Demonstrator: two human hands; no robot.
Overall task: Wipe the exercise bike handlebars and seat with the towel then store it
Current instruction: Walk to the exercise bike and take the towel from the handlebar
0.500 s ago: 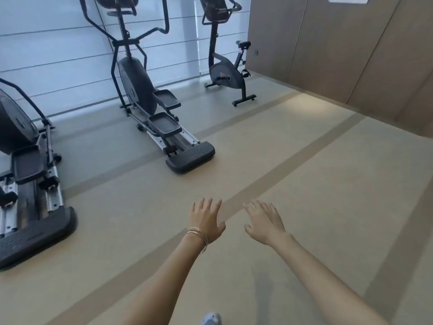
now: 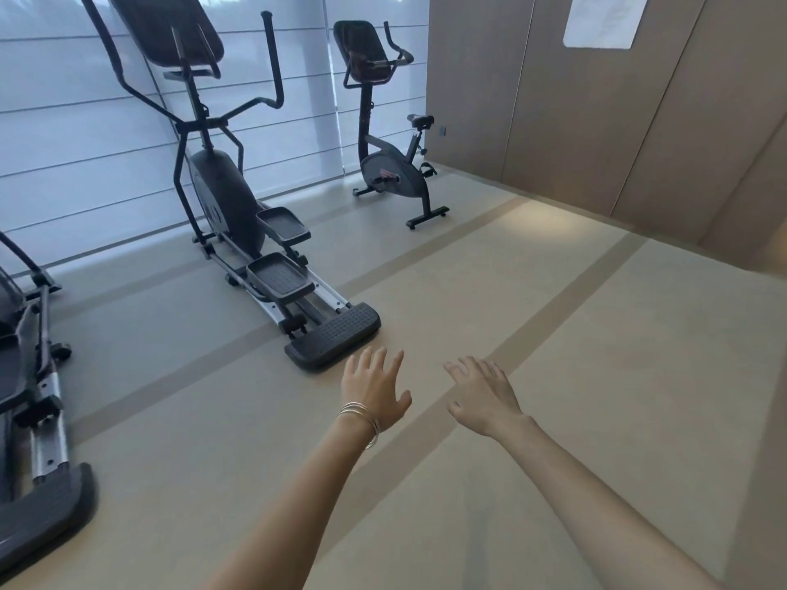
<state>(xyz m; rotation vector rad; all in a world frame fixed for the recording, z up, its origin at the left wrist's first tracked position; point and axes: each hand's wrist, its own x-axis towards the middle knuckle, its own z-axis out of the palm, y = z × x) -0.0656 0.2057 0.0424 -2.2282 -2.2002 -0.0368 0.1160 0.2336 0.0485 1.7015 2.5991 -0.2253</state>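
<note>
Gym floor [image 2: 553, 376], beige w/ darker stripes, runs up to a window wall of pale blinds [image 2: 64, 121] on the left and wood wall panels [image 2: 596, 100] on the right. The exercise bike [image 2: 392, 163] stands in the far corner where the two meet, well apart from both hands and straight ahead of them. It's seen roughly side-on, so its long axis runs across the view and slightly toward the camera: handlebars [image 2: 394, 57] and console on the window side, seat [image 2: 420, 120] on the panel side, rear stabiliser bar pointing nearest. An elliptical [image 2: 230, 198] sits between, off to the left, but the direct line to the bike is bare floor. Left hand [image 2: 374, 387], thin bangles [image 2: 360, 417] at the wrist, is held out palm-down w/ fingers spread and nothing in it. Right hand [image 2: 483, 393] is the same: fingers loose and apart, also holding nothing. No towel in view anywhere, so its location can't be told. Judging by line-up only, the left hand sits under the handlebar end and the right toward the seat end, neither really nearer. Prob. the towel has to be found first, then a walk fwd to the bike.
</note>
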